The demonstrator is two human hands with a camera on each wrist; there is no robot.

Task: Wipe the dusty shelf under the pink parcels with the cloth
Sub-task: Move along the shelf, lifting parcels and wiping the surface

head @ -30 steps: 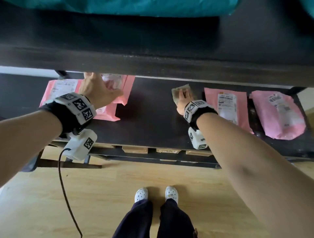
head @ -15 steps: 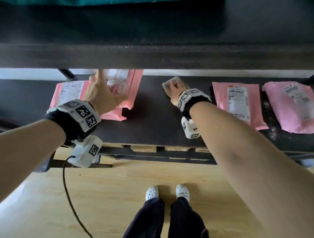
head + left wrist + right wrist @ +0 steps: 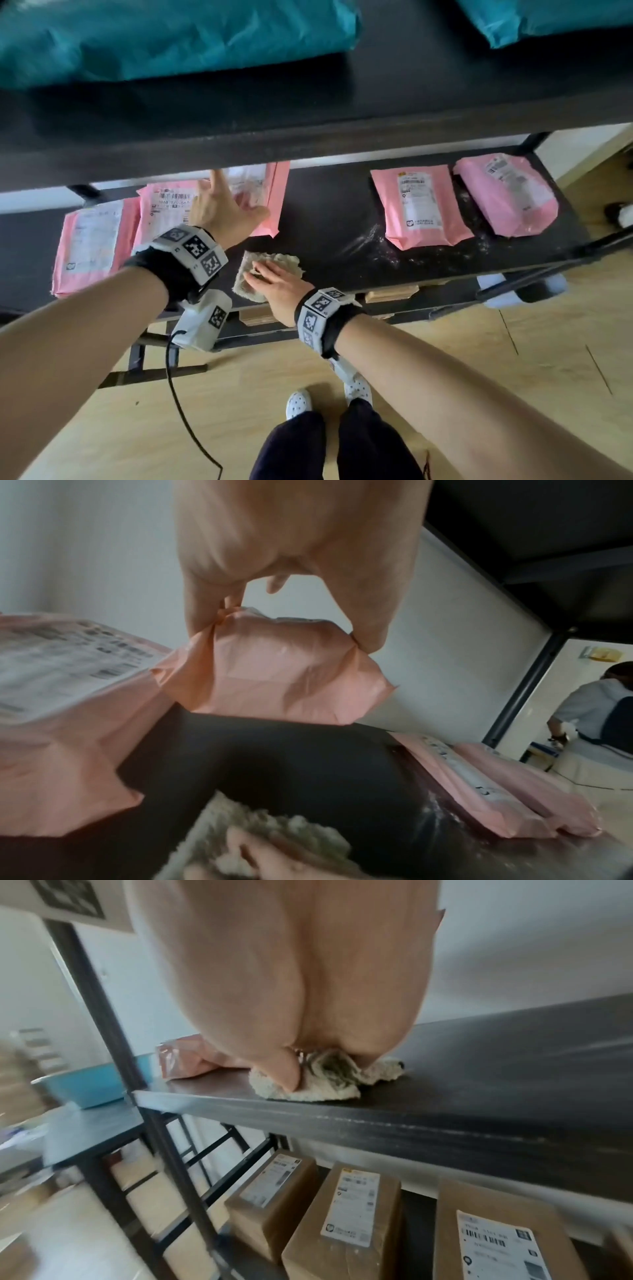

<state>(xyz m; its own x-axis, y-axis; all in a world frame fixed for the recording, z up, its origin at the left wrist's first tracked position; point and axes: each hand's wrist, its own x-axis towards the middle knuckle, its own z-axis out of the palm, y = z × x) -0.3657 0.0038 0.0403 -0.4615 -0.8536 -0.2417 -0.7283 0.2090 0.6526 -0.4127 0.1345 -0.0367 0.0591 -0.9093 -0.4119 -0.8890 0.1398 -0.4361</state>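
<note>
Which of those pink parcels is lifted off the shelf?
The pink parcel that the left hand pinches, third from the left: the left wrist view shows it raised above the black shelf. The other four lie flat.

Little can be read. The pink parcel (image 3: 164, 219) at centre left of the head view bears a white label with a barcode and blurred digits. Labels on the other pink parcels (image 3: 419, 205) and the cardboard boxes (image 3: 346, 1221) are illegible.

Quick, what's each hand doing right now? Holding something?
Left hand: fingers pinch a pink parcel, lifting it off the shelf.
Right hand: open, fingers flat, pressing the cloth on the shelf.
</note>
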